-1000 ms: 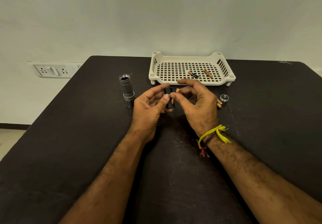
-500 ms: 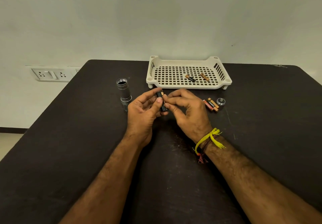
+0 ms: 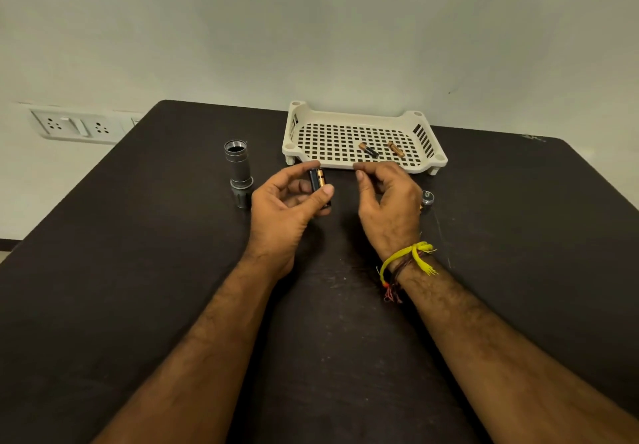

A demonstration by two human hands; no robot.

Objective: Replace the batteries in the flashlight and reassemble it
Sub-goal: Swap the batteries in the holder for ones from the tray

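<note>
My left hand (image 3: 283,208) grips a black battery holder (image 3: 318,186) with a copper-and-black battery seated in it, thumb across its lower end. My right hand (image 3: 387,201) hovers just to its right, fingers loosely curled and holding nothing. The silver flashlight body (image 3: 238,170) stands upright with its open threaded end up, left of my left hand. The flashlight's tail cap (image 3: 427,197) lies on the table behind my right hand. Two batteries (image 3: 368,150) (image 3: 396,149) lie in the cream perforated tray (image 3: 363,111).
The black table (image 3: 138,270) reaches the wall at the back. A white socket panel (image 3: 74,125) sits on the wall at the left. The tray stands at the table's far middle, just beyond my hands.
My right hand has let go of the holder and drawn away to the right. The left hand still holds the holder, and a battery now shows in it.
</note>
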